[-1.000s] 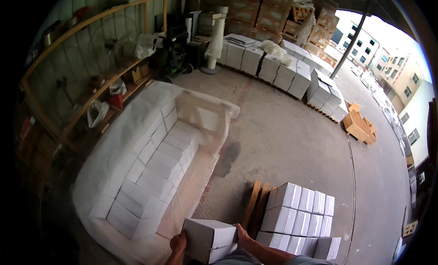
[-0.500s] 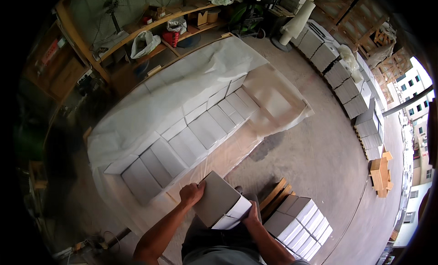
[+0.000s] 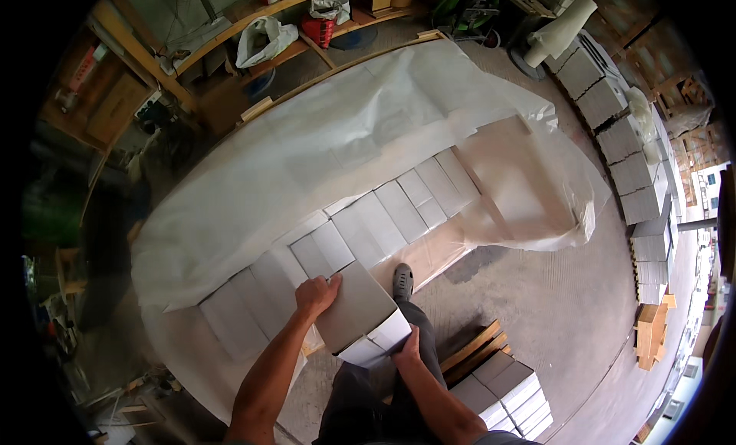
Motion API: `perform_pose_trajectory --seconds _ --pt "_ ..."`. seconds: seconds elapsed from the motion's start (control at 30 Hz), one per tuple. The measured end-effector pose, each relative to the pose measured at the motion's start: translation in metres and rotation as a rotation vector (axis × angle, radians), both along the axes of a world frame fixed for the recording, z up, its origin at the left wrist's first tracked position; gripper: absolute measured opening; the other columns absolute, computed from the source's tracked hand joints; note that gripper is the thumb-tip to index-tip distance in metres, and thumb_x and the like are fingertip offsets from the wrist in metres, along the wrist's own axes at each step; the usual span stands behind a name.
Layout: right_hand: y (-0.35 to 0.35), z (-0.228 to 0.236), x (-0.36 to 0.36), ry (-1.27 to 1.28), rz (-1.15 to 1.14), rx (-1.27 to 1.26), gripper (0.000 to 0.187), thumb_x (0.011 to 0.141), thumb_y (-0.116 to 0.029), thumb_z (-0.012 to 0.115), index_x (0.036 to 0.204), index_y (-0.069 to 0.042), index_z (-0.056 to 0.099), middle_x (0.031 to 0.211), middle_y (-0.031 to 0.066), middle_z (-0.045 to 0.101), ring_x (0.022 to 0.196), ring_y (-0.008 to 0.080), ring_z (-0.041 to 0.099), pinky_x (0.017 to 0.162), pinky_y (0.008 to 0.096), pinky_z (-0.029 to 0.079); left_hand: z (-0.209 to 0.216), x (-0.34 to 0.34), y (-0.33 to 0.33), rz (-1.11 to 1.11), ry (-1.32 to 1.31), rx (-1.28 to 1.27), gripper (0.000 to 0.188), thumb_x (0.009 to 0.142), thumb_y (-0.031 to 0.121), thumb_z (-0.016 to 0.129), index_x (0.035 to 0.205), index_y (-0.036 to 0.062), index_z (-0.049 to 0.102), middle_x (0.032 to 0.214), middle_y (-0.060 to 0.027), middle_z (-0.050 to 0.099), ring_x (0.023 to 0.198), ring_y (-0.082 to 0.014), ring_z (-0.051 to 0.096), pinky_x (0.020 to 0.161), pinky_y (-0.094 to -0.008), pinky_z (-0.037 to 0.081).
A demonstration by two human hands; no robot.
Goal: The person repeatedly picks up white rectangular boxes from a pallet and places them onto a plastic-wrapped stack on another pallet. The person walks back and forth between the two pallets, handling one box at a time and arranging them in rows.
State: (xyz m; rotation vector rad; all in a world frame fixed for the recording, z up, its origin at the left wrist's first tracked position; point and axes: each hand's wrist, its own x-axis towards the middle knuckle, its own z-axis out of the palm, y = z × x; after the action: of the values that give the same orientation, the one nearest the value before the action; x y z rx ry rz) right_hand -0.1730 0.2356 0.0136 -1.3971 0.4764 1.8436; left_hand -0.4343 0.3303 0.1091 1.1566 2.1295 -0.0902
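Between my two hands I carry a pale grey and white carton point(image 3: 359, 311) in front of my body. My left hand point(image 3: 317, 295) grips its upper left edge, with the fingers curled over it. Low on the opposite side, my right hand point(image 3: 407, 348) holds the carton near its bottom corner. Just beyond it, a row of white cartons point(image 3: 370, 229) stands along the near side of a large stack. Translucent plastic sheeting point(image 3: 322, 138) drapes over the stack's far part, and more sheeting point(image 3: 529, 177) spreads at its right end.
To my lower right, several white cartons point(image 3: 498, 391) rest on a wooden pallet point(image 3: 475, 349). My grey shoe point(image 3: 403, 281) is beside the sheeting. A long line of grey stacks point(image 3: 625, 138) runs along the right, near a standing film roll point(image 3: 560, 35). Wooden shelving point(image 3: 253, 31) stands at the back left.
I have stepped forward toward the covered stack, carrying the carton in both hands. My foot now shows beside the sheeting, and the pallet cartons sit lower in view.
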Motion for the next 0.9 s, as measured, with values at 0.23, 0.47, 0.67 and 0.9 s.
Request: perform_pose_trajectory --seconds 0.23,0.47,0.67,0.9 --pt "0.055 -0.045 -0.041 0.028 0.120 -0.124 0.036 0.081 -0.043 0.048 0.099 -0.015 0.061 0.100 0.0012 0.062 0.099 0.0222 0.056 0.089 0.0406 0.042 -0.056 -0.040 0.032 0.057 0.058 -0.019 0.057 0.087 0.049 0.039 0.092 -0.0029 0.063 0.095 -0.0228 0.063 0.091 -0.0385 0.061 0.082 -0.0444 0.046" --pt "0.090 0.016 -0.084 0.074 0.353 0.018 0.048 0.090 -0.041 0.044 0.120 -0.003 0.049 0.115 0.0141 0.055 0.103 0.0288 0.055 0.088 0.0424 0.046 0.001 -0.025 -0.001 0.033 0.139 0.703 0.031 0.087 0.015 0.055 0.111 -0.0034 0.051 0.118 -0.0228 0.051 0.107 -0.0396 0.050 0.090 -0.0460 0.040" --pt "0.085 -0.060 -0.090 0.084 0.340 -0.053 0.052 0.094 -0.040 0.034 0.126 -0.001 0.045 0.117 0.0153 0.055 0.107 0.0293 0.054 0.091 0.0427 0.045 -0.049 0.006 -0.029 -0.193 0.255 0.558 0.056 0.091 0.029 0.043 0.133 -0.0063 0.030 0.141 -0.0263 0.025 0.128 -0.0439 0.027 0.103 -0.0524 0.026" --pt "0.082 -0.178 -0.138 0.525 -0.088 0.185 0.059 0.090 -0.048 0.028 0.129 -0.006 0.045 0.124 0.0128 0.054 0.112 0.0344 0.051 0.097 0.0463 0.040 -0.071 0.012 -0.026 -0.214 0.247 0.550 0.062 0.095 0.039 0.031 0.135 -0.0079 0.025 0.142 -0.0286 0.020 0.131 -0.0443 0.022 0.105 -0.0545 0.020"
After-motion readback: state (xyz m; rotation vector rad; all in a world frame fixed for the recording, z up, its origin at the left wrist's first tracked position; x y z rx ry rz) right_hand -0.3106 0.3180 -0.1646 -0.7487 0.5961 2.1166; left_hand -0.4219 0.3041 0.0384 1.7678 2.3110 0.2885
